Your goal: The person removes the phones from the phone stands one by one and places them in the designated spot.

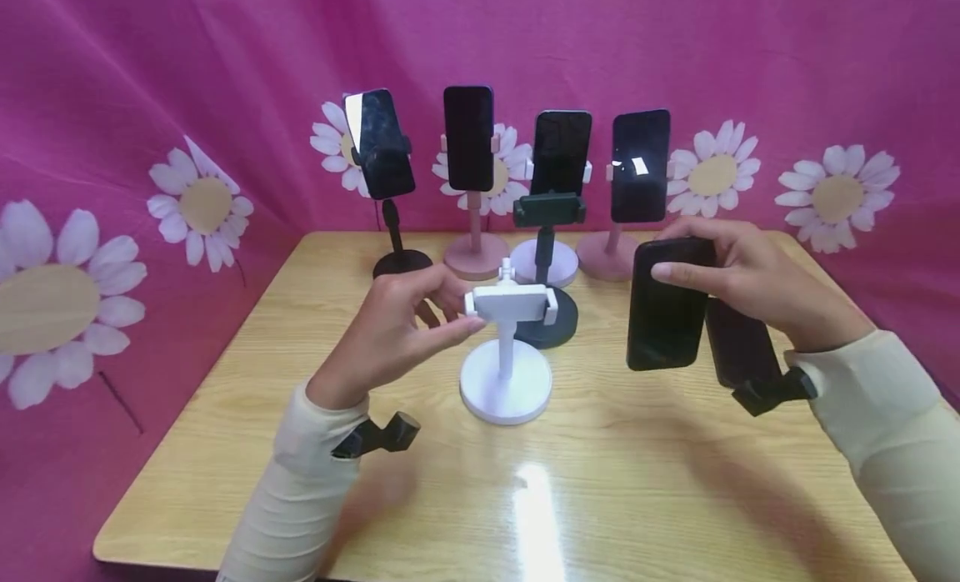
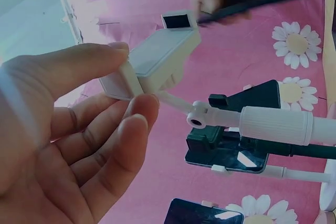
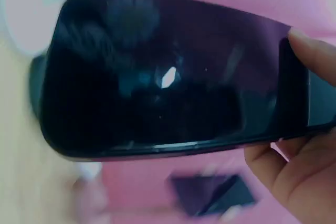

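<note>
A white phone stand (image 1: 506, 382) with a round base stands upright on the table. My left hand (image 1: 397, 323) pinches one end of its clamp (image 2: 165, 48) between thumb and fingers. No phone sits in that clamp. Off to the right, my right hand (image 1: 757, 273) grips a black smartphone (image 1: 667, 315) near its top end, thumb across the front. It is held above the table, apart from the stand; in the right wrist view its glossy face (image 3: 168, 77) fills most of the picture. Partly behind it lies another dark phone (image 1: 742, 344) on the tabletop.
A dark green phone stand (image 1: 546, 315) without a phone stands just behind the white one. Along the back, several stands hold phones, among them a black stand (image 1: 401, 261) and a pink stand (image 1: 474, 253). A pink flowered cloth (image 1: 247, 82) hangs behind the wooden table (image 1: 420, 499).
</note>
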Demonstrator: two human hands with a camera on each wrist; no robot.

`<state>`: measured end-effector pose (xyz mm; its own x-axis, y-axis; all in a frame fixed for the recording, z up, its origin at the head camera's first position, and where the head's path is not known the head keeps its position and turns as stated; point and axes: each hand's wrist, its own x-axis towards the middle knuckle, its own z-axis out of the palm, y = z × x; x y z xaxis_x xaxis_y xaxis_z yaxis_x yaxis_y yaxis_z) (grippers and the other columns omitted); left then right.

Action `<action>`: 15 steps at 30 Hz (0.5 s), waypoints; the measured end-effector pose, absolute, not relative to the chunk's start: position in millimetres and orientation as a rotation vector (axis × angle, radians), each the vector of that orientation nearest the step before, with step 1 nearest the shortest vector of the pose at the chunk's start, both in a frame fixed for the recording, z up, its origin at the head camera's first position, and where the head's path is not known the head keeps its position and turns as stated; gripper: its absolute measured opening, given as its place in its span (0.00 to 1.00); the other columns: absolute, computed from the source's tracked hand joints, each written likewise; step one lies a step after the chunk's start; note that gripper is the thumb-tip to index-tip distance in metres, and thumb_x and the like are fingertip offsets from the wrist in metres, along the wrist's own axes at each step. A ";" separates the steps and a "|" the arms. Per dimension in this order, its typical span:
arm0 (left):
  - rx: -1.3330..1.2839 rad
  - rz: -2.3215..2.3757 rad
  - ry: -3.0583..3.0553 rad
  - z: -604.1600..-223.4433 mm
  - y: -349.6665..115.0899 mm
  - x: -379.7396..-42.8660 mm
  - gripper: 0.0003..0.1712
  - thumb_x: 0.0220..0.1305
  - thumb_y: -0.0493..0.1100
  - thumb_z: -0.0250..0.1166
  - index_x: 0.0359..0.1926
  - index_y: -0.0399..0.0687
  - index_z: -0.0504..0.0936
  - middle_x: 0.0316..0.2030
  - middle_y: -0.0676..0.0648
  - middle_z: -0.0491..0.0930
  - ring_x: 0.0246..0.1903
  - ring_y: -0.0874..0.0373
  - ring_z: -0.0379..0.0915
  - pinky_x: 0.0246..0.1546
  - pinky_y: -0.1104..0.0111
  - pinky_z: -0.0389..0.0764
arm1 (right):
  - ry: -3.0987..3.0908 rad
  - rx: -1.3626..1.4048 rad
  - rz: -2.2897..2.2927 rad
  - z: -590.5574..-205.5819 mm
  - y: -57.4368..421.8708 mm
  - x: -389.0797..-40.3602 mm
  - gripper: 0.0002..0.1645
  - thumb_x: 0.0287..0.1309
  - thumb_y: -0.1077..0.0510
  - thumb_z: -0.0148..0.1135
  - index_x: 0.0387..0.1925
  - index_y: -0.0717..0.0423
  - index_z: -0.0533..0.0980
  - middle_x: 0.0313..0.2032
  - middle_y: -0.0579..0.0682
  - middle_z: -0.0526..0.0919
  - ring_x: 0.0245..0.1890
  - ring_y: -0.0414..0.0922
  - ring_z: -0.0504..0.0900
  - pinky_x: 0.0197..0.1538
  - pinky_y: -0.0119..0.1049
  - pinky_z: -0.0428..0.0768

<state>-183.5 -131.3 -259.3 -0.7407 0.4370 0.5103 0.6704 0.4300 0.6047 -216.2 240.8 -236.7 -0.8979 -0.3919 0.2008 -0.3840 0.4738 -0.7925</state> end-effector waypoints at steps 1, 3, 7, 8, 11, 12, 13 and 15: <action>-0.960 -1.208 -2.413 -258.6 -131.7 -183.9 0.14 0.52 0.41 0.75 0.38 0.45 0.81 0.29 0.54 0.81 0.30 0.62 0.76 0.29 0.67 0.81 | 2.687 -0.660 -1.437 -244.1 248.3 -224.4 0.17 0.62 0.54 0.63 0.51 0.52 0.75 0.34 0.57 0.84 0.31 0.55 0.85 0.38 0.43 0.83; -0.966 -1.208 -2.420 -257.5 -132.5 -184.4 0.14 0.52 0.41 0.75 0.39 0.45 0.82 0.29 0.55 0.81 0.30 0.62 0.76 0.29 0.66 0.81 | 2.686 -0.575 -1.408 -260.0 263.2 -241.7 0.19 0.62 0.51 0.63 0.52 0.52 0.74 0.37 0.56 0.84 0.33 0.55 0.85 0.41 0.42 0.82; -0.975 -1.208 -2.438 -255.4 -132.5 -184.7 0.14 0.51 0.42 0.75 0.39 0.46 0.82 0.30 0.55 0.81 0.30 0.62 0.76 0.29 0.65 0.81 | 2.654 -0.405 -1.299 -288.0 289.7 -274.2 0.24 0.61 0.44 0.63 0.54 0.49 0.74 0.43 0.54 0.82 0.41 0.53 0.82 0.49 0.45 0.78; -0.976 -1.208 -2.442 -254.9 -132.4 -184.6 0.15 0.51 0.42 0.76 0.39 0.46 0.82 0.30 0.55 0.81 0.30 0.62 0.76 0.29 0.65 0.81 | 2.643 -0.376 -1.266 -293.9 295.4 -281.7 0.25 0.60 0.42 0.62 0.54 0.49 0.74 0.44 0.54 0.81 0.42 0.53 0.81 0.50 0.46 0.77; -0.972 -1.208 -2.451 -253.6 -132.1 -183.9 0.15 0.51 0.42 0.76 0.39 0.46 0.82 0.30 0.55 0.81 0.30 0.61 0.76 0.29 0.64 0.81 | 2.578 -0.352 -1.206 -308.8 308.4 -301.7 0.26 0.61 0.42 0.61 0.55 0.50 0.73 0.46 0.55 0.79 0.46 0.52 0.75 0.50 0.46 0.74; -0.968 -1.206 -2.453 -253.2 -132.0 -183.4 0.15 0.51 0.42 0.76 0.39 0.46 0.82 0.30 0.55 0.81 0.30 0.61 0.76 0.29 0.64 0.81 | 2.551 -0.363 -1.206 -312.9 311.4 -307.4 0.26 0.62 0.43 0.61 0.55 0.52 0.72 0.46 0.56 0.78 0.46 0.52 0.74 0.50 0.45 0.74; -0.966 -1.202 -2.457 -253.3 -132.0 -183.3 0.15 0.51 0.42 0.76 0.39 0.46 0.82 0.30 0.55 0.81 0.30 0.61 0.76 0.29 0.64 0.81 | 2.519 -0.371 -1.217 -316.8 314.0 -312.9 0.25 0.63 0.44 0.61 0.55 0.54 0.72 0.45 0.57 0.77 0.45 0.52 0.74 0.49 0.45 0.75; -0.961 -1.199 -2.464 -252.9 -132.2 -182.1 0.15 0.51 0.42 0.76 0.39 0.47 0.82 0.30 0.54 0.81 0.31 0.62 0.76 0.29 0.65 0.81 | 2.453 -0.381 -1.252 -322.7 317.8 -322.1 0.24 0.63 0.47 0.61 0.54 0.57 0.71 0.44 0.58 0.77 0.43 0.53 0.74 0.46 0.46 0.77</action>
<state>-182.1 -132.2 -252.9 -0.7558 0.4563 0.4697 0.6512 0.4479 0.6127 -322.1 317.8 -322.7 -0.8992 -0.3928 -0.1926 -0.0747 0.5716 -0.8171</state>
